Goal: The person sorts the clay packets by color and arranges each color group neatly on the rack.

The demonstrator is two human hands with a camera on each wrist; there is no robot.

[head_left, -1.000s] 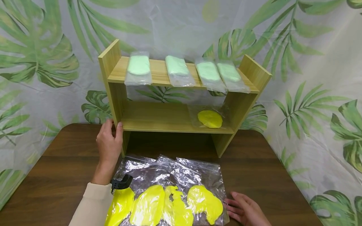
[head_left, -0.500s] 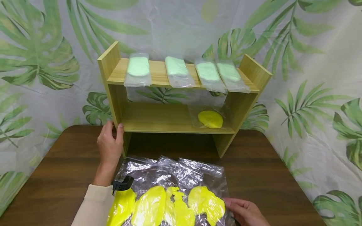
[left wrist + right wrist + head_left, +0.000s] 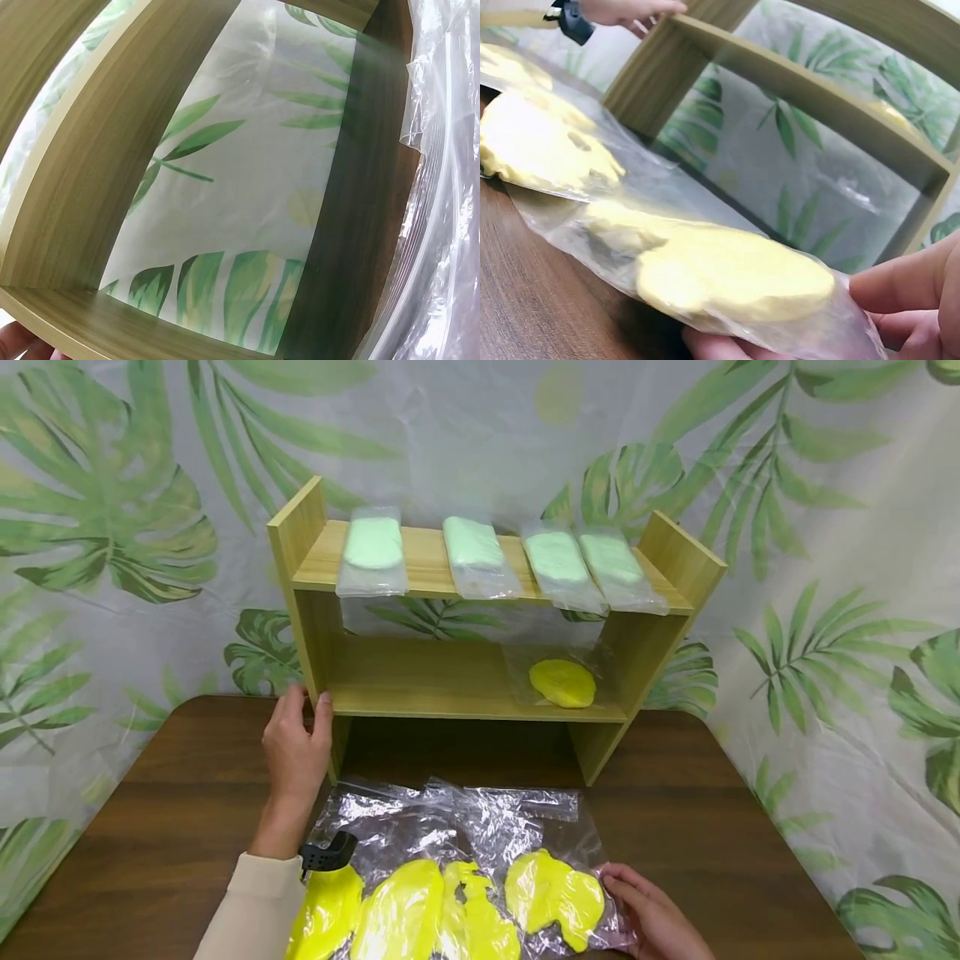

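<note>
My left hand [image 3: 295,747] holds the left side panel of a light wooden two-tier shelf [image 3: 480,713], thumb in front and fingers behind it. In the left wrist view only some fingertips [image 3: 19,341] show at the panel's edge. On the table, my right hand [image 3: 651,910] pinches the right edge of a clear zip bag [image 3: 592,843] containing a flattened yellow doughy mass [image 3: 553,897]. In the right wrist view this bag's yellow mass [image 3: 735,274] is tilted, its near edge raised off the table. Several similar yellow bags [image 3: 401,902] overlap to its left.
Several bags of pale green material [image 3: 472,543] lie on the top shelf, their ends overhanging its front edge. One yellow bag [image 3: 562,683] rests at the right of the middle shelf. Dark wooden table [image 3: 720,827] surrounds the shelf; leaf-patterned cloth [image 3: 480,435] hangs behind.
My right hand has gone from loose fingers beside the rightmost bag to pinching its edge, and that bag has shifted and lifted slightly. My left hand keeps its hold on the shelf.
</note>
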